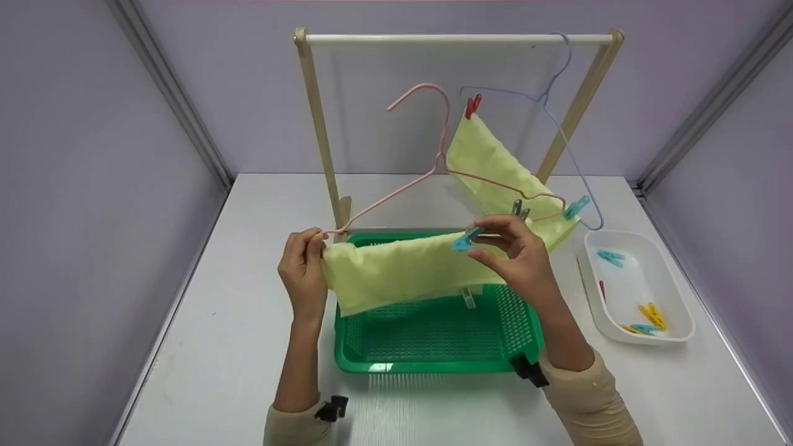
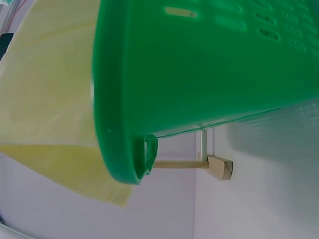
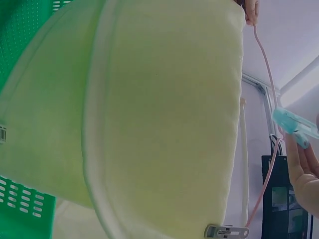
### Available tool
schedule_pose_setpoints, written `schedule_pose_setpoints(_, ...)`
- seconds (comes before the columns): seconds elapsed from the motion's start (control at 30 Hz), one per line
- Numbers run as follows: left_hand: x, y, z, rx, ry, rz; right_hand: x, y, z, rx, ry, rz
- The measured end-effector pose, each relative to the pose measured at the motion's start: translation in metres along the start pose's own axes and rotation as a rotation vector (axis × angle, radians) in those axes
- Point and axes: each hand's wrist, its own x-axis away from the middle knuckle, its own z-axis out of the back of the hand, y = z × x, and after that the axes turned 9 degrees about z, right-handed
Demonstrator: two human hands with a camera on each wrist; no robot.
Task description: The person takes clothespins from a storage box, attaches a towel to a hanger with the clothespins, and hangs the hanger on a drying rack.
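At its left end, the pink clothes hanger (image 1: 396, 197) and a corner of the yellow cloth (image 1: 390, 272) are pinched by my left hand (image 1: 303, 275). The cloth hangs folded over the basket, and a grey clothespin (image 3: 227, 232) clips its other end to the hanger. Between thumb and fingers, my right hand (image 1: 523, 260) holds a light blue clothespin (image 1: 466, 239), in front of the cloth's upper edge. In the right wrist view that clothespin (image 3: 294, 125) appears beside the cloth. The left wrist view shows the cloth (image 2: 50, 79) but not my left hand.
Below the cloth stands a green basket (image 1: 433, 367). Behind it, a rack's white rod (image 1: 433, 39) carries a blue hanger (image 1: 573, 152) with another yellow cloth (image 1: 489, 155), clipped by red and blue clothespins. A white tray (image 1: 626, 279) at right holds several clothespins.
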Motion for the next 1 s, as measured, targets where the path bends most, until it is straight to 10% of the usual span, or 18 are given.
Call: schedule_pose_setpoints(1.0, 0.003, -0.002, 0.0, -0.009, -0.007, 0.017, -0.018, 0.006, -0.04, -0.138, -0.031, 0.061)
